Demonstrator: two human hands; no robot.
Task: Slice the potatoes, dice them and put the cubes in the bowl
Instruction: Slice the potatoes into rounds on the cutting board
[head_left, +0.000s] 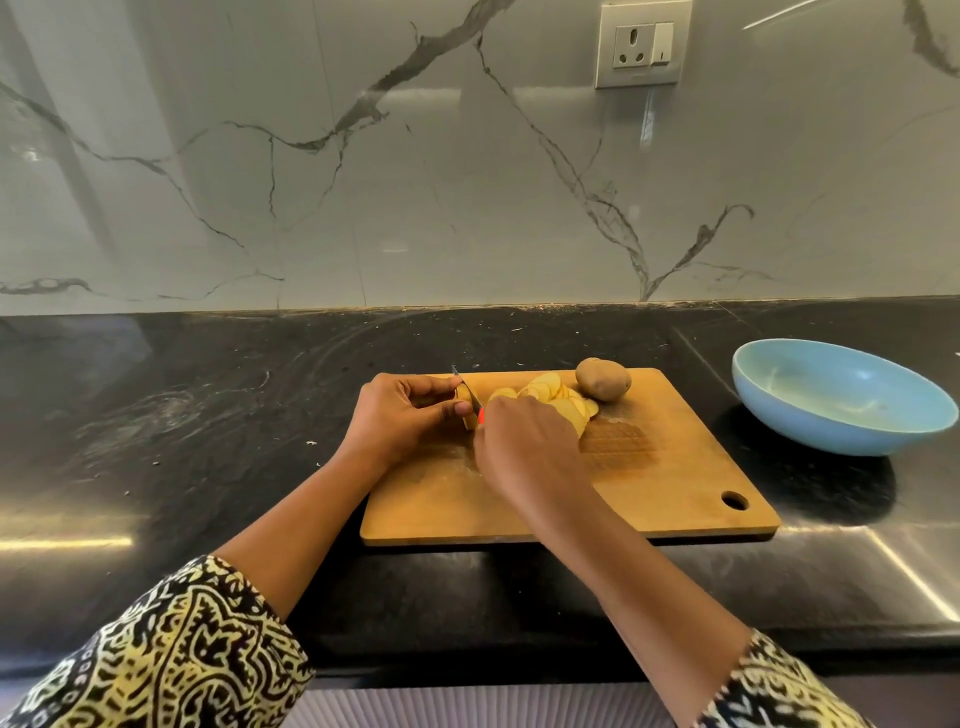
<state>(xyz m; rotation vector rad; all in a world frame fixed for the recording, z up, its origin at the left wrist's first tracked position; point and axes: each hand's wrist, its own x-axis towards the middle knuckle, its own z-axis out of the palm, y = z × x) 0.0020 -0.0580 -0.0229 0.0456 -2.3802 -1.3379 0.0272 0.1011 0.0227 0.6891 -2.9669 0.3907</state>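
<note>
Potato stub (466, 411) is sitting near the far left corner of the cutting board (649, 467), with the left grip (410, 415) pinching it between thumb and curled fingers. The fingertips are tucking in close, probably to steady so small a piece while keeping clear of the edge. The knife (469, 392) is standing blade-down against the stub's right side, tip pointing away toward the wall. The right grip (524, 447) is wrapping over the handle, clamped on it as far as can be judged, with only a sliver of red handle showing. Slices (556, 397) are lying fanned just right of the blade, likely where each cut is dropping them. They are reaching as far as the whole potato (602, 379); touching or just beside, cannot tell. That potato is resting at the board's far edge, likely parked out of the knife's way. The blue bowl (841, 395) is sitting on the dark surface (208, 415) right of the board, well apart from both hands, with no cubes showing in it. Slicing of this potato looks to be nearing its end and dicing is not yet begun. Main hazard is fingers so close to the blade on a shrinking stub.
</note>
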